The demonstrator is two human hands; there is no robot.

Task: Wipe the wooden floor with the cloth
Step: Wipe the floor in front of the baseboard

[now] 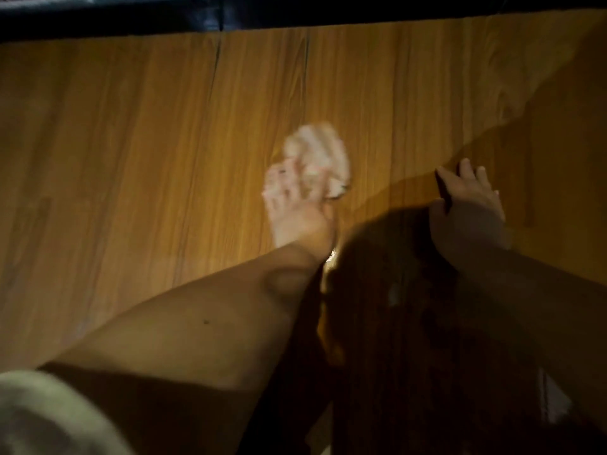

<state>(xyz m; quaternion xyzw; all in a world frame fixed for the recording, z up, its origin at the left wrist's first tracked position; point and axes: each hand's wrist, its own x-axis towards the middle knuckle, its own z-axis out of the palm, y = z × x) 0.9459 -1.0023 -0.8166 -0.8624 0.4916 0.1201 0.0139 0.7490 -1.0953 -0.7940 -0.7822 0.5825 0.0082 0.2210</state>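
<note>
Cloth (pixel 323 156), pale and bunched into a wad, lies pressed on the wooden floor (pixel 131 142) near the middle of the view, in the lit part of the boards. The left hand (pixel 295 208) reaches out to it on a bare arm from a light sleeve (pixel 39 415). Its fingers appear curled over the near edge of the wad and grip it, though blur softens the outlines and the exact hold is hard to read. The right hand (pixel 466 205) rests flat on the floor to the right, well apart from the cloth, fingers straight and slightly spread, holding nothing. It sits in shadow and looks like a prop for the person's weight. A dark edge (pixel 295 11), perhaps of furniture, runs along the far side of the boards. The step in hand seems to be the wiping stroke itself, with the cloth down on the wood. The next move likely calls for steady downward pressure while the wad is drawn across the boards, then a shift toward the shadowed patch by the right hand, which may have to lift out of the way.
</note>
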